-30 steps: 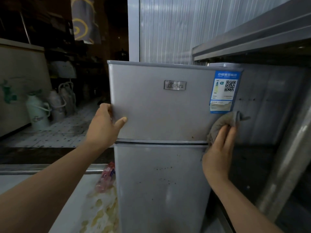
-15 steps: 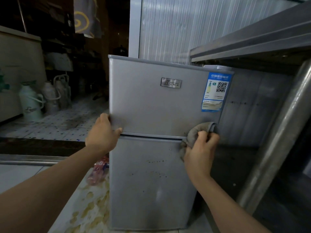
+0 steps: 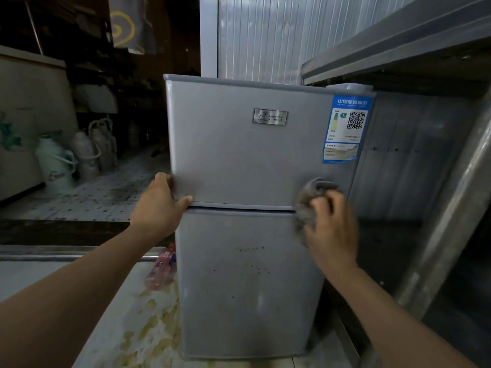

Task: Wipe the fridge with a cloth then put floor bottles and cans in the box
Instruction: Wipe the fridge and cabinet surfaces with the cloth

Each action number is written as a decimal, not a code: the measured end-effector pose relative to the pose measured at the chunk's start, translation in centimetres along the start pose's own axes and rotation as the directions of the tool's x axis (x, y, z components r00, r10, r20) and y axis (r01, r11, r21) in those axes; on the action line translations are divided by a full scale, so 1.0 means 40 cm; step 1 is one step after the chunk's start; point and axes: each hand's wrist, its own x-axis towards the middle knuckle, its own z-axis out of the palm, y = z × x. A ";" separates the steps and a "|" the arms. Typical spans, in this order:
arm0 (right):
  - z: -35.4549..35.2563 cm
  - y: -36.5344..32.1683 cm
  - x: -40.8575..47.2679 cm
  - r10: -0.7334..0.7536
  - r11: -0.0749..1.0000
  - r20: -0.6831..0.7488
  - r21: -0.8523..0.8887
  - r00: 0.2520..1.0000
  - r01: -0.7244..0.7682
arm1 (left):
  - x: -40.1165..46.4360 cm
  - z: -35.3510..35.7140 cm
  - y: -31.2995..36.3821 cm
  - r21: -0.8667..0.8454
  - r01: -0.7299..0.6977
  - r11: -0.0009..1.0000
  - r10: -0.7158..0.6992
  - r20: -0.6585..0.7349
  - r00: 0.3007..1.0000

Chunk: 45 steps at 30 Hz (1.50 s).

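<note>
- Silver-grey fridge straight ahead of both hands, upright, 2 doors stacked, long axis vertical
- Seam between the doors running level, left to right, right at hand height
- Left hand clamped on the left edge of the upper door, near its bottom corner, thumb hooked along the lower lip; bracing, by the look of it
- Right hand closed around a bunched grey cloth, pressed flat against the door front at the right end of the seam, just below the blue label
- Cloth blurred, so exact contact edge hard to make out
- Unwiped-looking specks on the lower door, directly below the right hand and nearer to it than to the left
- Likely next: drag the cloth down, or leftward along the seam toward the braced hand
- Pink-labelled bottle lying on the floor just left of the fridge base, below the left forearm, long axis tilted away from the camera; nearer the left hand
- No box in view; pickup part of the task not yet begun
</note>
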 end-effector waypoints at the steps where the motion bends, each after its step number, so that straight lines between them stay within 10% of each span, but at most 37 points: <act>1: -0.003 0.027 -0.003 0.091 0.996 0.008 0.014 0.996 -0.091 | 0.001 0.002 -0.002 -0.003 -0.007 1.000 0.007 -0.005 1.000; 7: 0.042 -0.062 -0.015 0.342 0.931 -0.071 0.164 0.937 -0.327 | 0.001 0.006 -0.004 0.003 -0.046 0.999 0.046 -0.042 0.998; 13: 0.105 -0.312 -0.029 0.014 0.996 -0.120 0.094 0.993 -0.003 | 0.008 0.002 -0.016 0.005 -0.094 0.996 0.094 -0.033 0.995; 18: 0.103 -0.201 -0.043 -0.148 0.989 -0.128 0.005 0.981 0.150 | 0.012 -0.004 -0.026 -0.020 -0.110 0.994 0.110 -0.012 0.994; 34: 0.078 -0.053 -0.034 0.468 0.873 -0.270 0.289 0.841 -0.393 | -0.004 0.006 -0.026 -0.086 -0.098 0.991 0.092 -0.076 0.993; 45: 0.141 -0.406 -0.042 0.039 0.996 -0.181 0.092 0.983 -0.023 | -0.004 -0.008 -0.051 -0.127 -0.140 0.982 0.140 -0.004 0.990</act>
